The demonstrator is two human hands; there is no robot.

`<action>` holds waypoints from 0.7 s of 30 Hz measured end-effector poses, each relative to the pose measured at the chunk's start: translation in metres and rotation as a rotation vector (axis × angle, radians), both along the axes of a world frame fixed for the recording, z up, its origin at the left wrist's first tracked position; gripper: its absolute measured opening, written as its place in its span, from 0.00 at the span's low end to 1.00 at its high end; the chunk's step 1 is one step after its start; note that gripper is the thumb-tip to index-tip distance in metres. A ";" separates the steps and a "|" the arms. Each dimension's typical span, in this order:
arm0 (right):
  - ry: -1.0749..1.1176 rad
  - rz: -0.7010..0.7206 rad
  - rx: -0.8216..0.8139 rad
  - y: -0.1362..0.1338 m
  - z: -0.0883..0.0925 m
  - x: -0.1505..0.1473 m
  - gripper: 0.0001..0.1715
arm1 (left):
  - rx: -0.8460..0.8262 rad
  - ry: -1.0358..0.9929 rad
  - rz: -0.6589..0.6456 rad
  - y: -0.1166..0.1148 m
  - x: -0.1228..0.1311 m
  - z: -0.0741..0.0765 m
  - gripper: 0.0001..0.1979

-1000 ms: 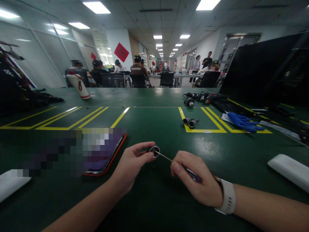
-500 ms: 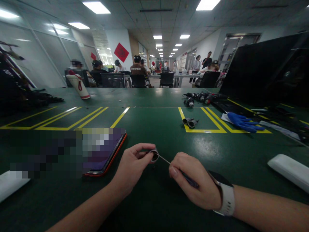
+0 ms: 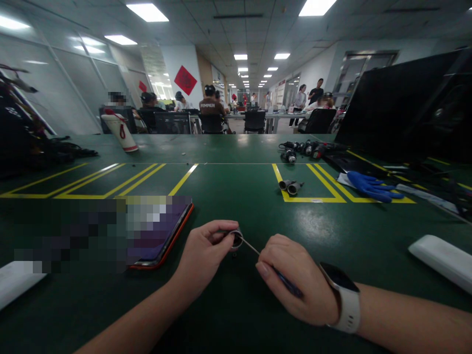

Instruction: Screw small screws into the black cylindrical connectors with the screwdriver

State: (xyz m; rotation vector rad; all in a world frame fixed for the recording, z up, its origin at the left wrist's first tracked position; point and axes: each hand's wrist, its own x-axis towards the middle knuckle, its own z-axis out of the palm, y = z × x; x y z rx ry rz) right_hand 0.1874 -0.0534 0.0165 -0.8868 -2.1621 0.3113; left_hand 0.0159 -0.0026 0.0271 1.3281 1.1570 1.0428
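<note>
Between the thumb and fingers of my left hand (image 3: 204, 250) is a small grey metal connector shell (image 3: 237, 240), its round opening turned toward me and to the right. My right hand (image 3: 295, 280) is closed around the dark handle of a screwdriver (image 3: 250, 246). Its thin shaft runs up and left into the opening of the shell; the tip is hidden inside. A small dark bit shows just under the shell, and I cannot tell whether it is part of it. Two similar grey shells (image 3: 291, 187) lie farther off, inside a yellow-taped box.
On the green table (image 3: 236, 182), a tablet with an orange edge (image 3: 165, 236) lies left of my hands. Black connectors (image 3: 289, 156), a blue glove (image 3: 372, 186) and a dark monitor (image 3: 405, 103) are at the right. A white cup (image 3: 121, 130) stands back left. People sit beyond.
My right hand has rolled slightly, so the watch face shows more. The screwdriver stays in the shell's opening. My left hand has barely moved.
</note>
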 end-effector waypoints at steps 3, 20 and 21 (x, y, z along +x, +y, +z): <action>-0.005 -0.001 -0.006 0.001 0.000 0.000 0.11 | 0.005 0.006 0.005 0.000 0.000 0.000 0.10; -0.019 0.015 0.037 0.000 -0.002 -0.001 0.10 | 0.033 0.083 0.016 0.000 -0.001 -0.001 0.10; -0.023 0.014 0.043 -0.001 -0.002 -0.001 0.10 | 0.030 0.083 0.013 -0.001 -0.001 -0.001 0.09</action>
